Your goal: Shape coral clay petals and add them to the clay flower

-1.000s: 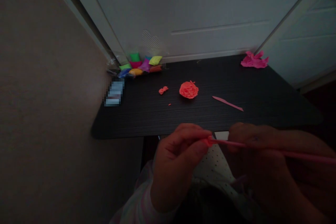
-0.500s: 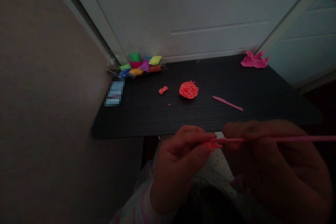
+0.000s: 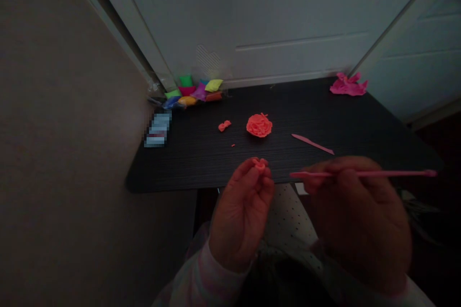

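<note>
My left hand [image 3: 243, 216] pinches a small piece of coral-coloured clay [image 3: 260, 166] between its fingertips, palm turned partly up. In my right hand [image 3: 356, 220] lies a thin pink modelling tool [image 3: 392, 173], held level with its flattened tip pointing left. That tip and the clay piece are apart, with a gap between the hands. Beyond them on the dark table, a coral clay bowl-like shape [image 3: 259, 125] holds ruffled clay inside. Left of it are a small lump of coral clay [image 3: 224, 125] and a tiny clay crumb [image 3: 233, 145].
A second pink modelling tool [image 3: 312, 144] lies on the dark table [image 3: 187, 163]. Colourful clay packets [image 3: 198, 91] sit at the back left, near a blurred-out flat object [image 3: 158, 128]. Crumpled pink material [image 3: 348, 84] rests at the back right. A white panelled door [image 3: 288, 14] stands behind.
My hands have moved apart; the tool's tip has come away from the clay piece. My left hand has turned its palm upward and lifted the clay slightly.
</note>
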Demonstrator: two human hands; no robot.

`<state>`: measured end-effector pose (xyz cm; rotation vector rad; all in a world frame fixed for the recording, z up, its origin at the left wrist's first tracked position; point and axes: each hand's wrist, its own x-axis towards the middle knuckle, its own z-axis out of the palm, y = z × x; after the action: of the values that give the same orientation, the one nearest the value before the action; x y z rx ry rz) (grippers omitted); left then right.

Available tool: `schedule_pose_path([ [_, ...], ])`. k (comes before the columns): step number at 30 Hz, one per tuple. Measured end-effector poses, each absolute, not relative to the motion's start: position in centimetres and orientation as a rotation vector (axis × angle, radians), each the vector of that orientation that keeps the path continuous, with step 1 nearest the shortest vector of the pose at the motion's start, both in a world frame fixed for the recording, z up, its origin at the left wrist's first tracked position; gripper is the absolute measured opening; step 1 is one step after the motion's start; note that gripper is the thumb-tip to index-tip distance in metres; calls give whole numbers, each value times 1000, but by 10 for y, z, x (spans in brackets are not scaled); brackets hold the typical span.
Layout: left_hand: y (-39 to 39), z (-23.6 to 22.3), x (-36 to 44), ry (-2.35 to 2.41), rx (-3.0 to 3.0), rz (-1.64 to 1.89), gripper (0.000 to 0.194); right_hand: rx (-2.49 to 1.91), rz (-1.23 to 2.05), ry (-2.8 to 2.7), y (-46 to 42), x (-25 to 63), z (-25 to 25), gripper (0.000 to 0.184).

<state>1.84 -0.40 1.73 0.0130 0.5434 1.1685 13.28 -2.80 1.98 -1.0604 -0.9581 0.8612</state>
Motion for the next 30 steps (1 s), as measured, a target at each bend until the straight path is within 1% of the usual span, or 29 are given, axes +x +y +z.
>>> schedule_pose_path([
  [4,-4,18,21,523,-60,1171,20,-970,977,-849,-24,131,14,8],
  [7,-5,20,22,524,-66,1164,23,-927,1003,-847,-24,130,14,8],
  [14,-5,19,21,516,-11,1127,14,-904,1000,-879,-24,131,15,8],
  [23,-4,19,21,413,-34,1117,14,-878,1005,-871,-24,130,17,8],
  [30,-4,17,19,397,9,1112,10,-903,1009,-859,-25,129,18,9],
])
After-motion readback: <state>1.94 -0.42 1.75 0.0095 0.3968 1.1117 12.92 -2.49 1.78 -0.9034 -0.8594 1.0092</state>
